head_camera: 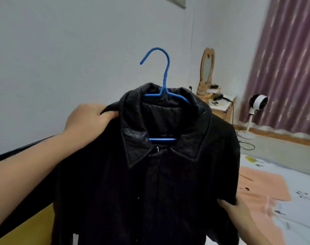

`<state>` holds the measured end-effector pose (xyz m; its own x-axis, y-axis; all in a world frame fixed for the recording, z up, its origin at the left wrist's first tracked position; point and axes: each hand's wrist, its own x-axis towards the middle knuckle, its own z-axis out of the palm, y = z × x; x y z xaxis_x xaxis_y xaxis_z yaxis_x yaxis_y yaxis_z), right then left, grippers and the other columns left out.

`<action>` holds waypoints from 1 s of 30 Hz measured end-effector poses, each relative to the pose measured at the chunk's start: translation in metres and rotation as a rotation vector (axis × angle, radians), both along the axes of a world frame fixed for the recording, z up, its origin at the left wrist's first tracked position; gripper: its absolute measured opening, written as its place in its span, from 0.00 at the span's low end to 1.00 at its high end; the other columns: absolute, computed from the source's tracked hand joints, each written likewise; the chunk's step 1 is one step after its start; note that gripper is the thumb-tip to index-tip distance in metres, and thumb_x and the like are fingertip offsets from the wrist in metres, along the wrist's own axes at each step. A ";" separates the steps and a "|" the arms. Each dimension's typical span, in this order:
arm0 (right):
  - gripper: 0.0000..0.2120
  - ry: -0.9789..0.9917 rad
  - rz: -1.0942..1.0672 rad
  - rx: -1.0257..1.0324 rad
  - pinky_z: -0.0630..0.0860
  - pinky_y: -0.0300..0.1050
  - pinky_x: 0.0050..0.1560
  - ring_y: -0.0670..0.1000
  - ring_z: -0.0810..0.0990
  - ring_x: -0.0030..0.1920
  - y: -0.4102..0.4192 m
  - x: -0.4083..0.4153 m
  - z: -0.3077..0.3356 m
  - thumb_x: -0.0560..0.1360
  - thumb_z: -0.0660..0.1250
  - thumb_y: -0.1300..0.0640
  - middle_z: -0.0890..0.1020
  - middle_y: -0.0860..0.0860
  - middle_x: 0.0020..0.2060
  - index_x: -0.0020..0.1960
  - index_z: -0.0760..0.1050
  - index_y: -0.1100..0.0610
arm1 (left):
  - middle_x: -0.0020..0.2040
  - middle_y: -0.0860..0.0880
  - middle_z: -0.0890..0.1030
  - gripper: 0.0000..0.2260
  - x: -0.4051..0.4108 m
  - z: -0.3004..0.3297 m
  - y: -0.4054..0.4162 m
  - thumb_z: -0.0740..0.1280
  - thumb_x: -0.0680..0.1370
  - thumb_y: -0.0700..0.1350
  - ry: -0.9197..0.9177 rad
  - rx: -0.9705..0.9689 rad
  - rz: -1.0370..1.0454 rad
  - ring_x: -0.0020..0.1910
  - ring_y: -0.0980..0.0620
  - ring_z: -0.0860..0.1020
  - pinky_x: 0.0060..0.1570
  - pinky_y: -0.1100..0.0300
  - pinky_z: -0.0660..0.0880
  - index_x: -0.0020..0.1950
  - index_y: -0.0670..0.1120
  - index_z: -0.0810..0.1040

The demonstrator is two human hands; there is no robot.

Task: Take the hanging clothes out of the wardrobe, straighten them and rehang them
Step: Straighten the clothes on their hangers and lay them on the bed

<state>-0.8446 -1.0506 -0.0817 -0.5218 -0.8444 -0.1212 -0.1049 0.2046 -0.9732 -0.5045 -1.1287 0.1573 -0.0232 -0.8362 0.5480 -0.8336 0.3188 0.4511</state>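
Both hands hold up the black jacket (150,183), already on its blue hanger (161,82): left hand (90,121) pinches the shoulder, right hand (239,211) grips the sleeve. Straightening looks nearly done; rehanging remains.

One black jacket (150,183) was in view, hung on one blue hanger (164,82). Two hands were visible: one left hand (88,121) and one right hand (239,212), each gripping the jacket. One peach-coloured garment (262,184) lay on one bed (302,209). There was one white standing fan (256,105), one purple curtain (288,59), and one wooden dressing bench (221,107) carrying one oval mirror (207,66). One black hair dryer (219,97) lay on that bench; the smaller items beside it were too blurred to count.
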 end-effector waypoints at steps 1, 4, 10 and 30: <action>0.11 0.011 -0.002 -0.009 0.73 0.46 0.41 0.49 0.78 0.40 -0.012 0.007 0.002 0.72 0.66 0.70 0.81 0.50 0.39 0.51 0.75 0.59 | 0.32 0.46 0.77 0.20 0.002 0.002 -0.015 0.63 0.73 0.58 -0.009 -0.002 0.021 0.38 0.43 0.75 0.33 0.55 0.65 0.35 0.42 0.75; 0.11 0.036 0.024 -0.036 0.76 0.49 0.45 0.53 0.81 0.43 -0.048 0.024 0.006 0.70 0.66 0.68 0.83 0.53 0.41 0.47 0.76 0.54 | 0.32 0.48 0.76 0.17 0.008 0.005 -0.065 0.62 0.76 0.56 -0.065 0.008 0.075 0.39 0.44 0.75 0.32 0.57 0.63 0.36 0.44 0.76; 0.12 0.026 0.043 -0.068 0.74 0.47 0.43 0.52 0.80 0.42 -0.118 0.050 0.006 0.70 0.64 0.70 0.82 0.52 0.41 0.47 0.75 0.55 | 0.32 0.48 0.74 0.18 0.013 -0.006 -0.168 0.61 0.77 0.55 -0.127 0.045 0.098 0.39 0.44 0.72 0.35 0.56 0.61 0.33 0.45 0.74; 0.46 0.637 0.380 0.579 0.44 0.62 0.73 0.56 0.41 0.76 -0.371 0.191 -0.191 0.73 0.62 0.39 0.43 0.57 0.76 0.76 0.33 0.50 | 0.45 0.43 0.80 0.16 -0.010 -0.255 -0.491 0.59 0.79 0.54 -0.737 0.049 0.002 0.46 0.43 0.78 0.46 0.53 0.70 0.48 0.41 0.73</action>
<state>-0.6539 -1.4220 -0.2730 -0.3365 -0.8693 -0.3620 -0.7417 0.4815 -0.4669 -0.5143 -1.6200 -0.0980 -0.3695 -0.8596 0.3531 -0.9263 0.3108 -0.2129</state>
